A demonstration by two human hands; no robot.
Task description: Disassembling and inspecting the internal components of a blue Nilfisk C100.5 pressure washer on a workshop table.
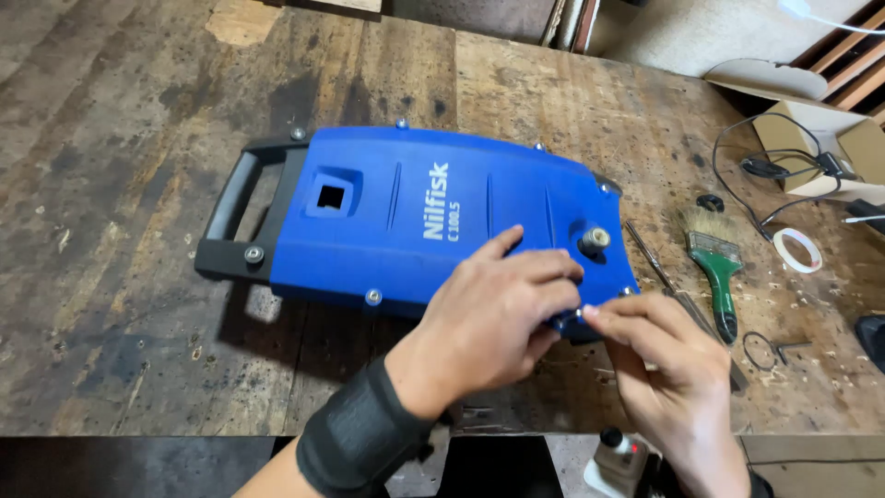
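Note:
A blue plastic machine housing [396, 217] with a black handle [241, 207] at its left end lies flat on a worn wooden workbench [111, 304]. Several screws stand up along its edges. My left hand [493, 318], with a black wrist wrap, rests on the housing's near right corner, fingers curled over the edge. My right hand [668, 369] pinches something small at that same corner, next to the left fingertips; what it pinches is too small to make out. A beige threaded fitting [595, 240] sticks up just beyond my fingers.
Right of the housing lie a long screwdriver [666, 277], a green-handled paintbrush [717, 263], a roll of tape [797, 249], a hex key with a wire loop [779, 349], black cables [765, 171] and a cardboard box [830, 143]. A small bottle [619, 452] stands below the bench edge.

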